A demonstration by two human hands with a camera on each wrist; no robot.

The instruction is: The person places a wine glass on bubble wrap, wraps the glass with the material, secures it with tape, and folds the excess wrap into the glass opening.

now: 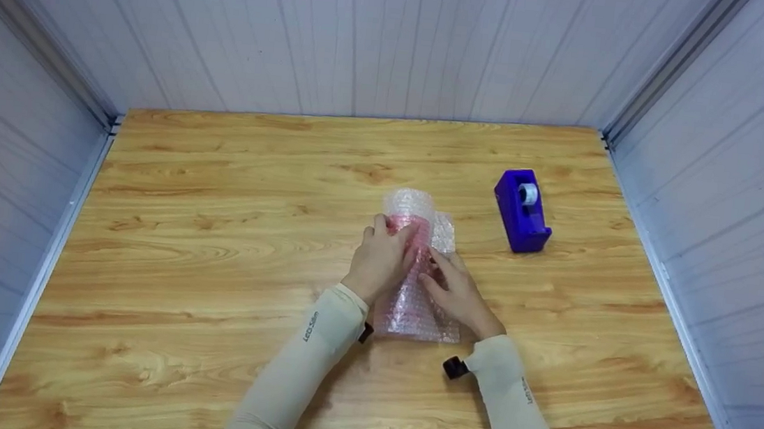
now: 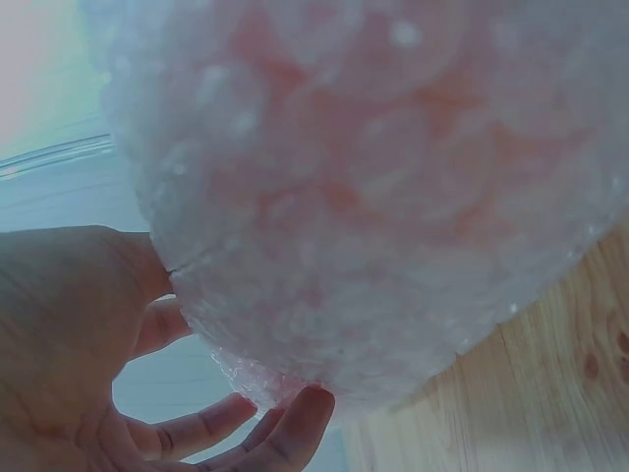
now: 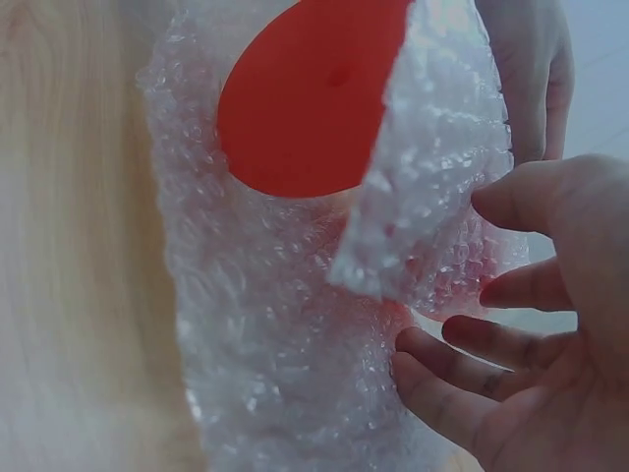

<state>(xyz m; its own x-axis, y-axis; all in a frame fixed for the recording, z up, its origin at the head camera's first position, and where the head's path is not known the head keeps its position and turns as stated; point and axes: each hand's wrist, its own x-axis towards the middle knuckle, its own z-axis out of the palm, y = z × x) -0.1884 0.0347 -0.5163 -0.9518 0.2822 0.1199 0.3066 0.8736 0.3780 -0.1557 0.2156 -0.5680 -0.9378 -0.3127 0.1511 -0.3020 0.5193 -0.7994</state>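
Note:
A sheet of clear bubble wrap (image 1: 407, 315) is rolled round a red object, whose colour shows pink through the layers. In the right wrist view, the smooth rounded end of the red object (image 3: 295, 108) shows inside the roll, beneath a loose corner of the wrap. My left hand (image 1: 380, 256) grips the roll from its left side, thumb and fingers bent against the wrap. On the other side, my right hand (image 1: 462, 296) holds the wrap near its flap, thumb (image 3: 521, 197) on the outer layer and fingers curved lower down. Most of the red object is hidden.
A blue tape dispenser (image 1: 522, 214) with a roll of tape stands to the right of the wrap. The wooden tabletop (image 1: 212, 226) is bounded by white panel walls (image 1: 385, 39) at the back and both sides.

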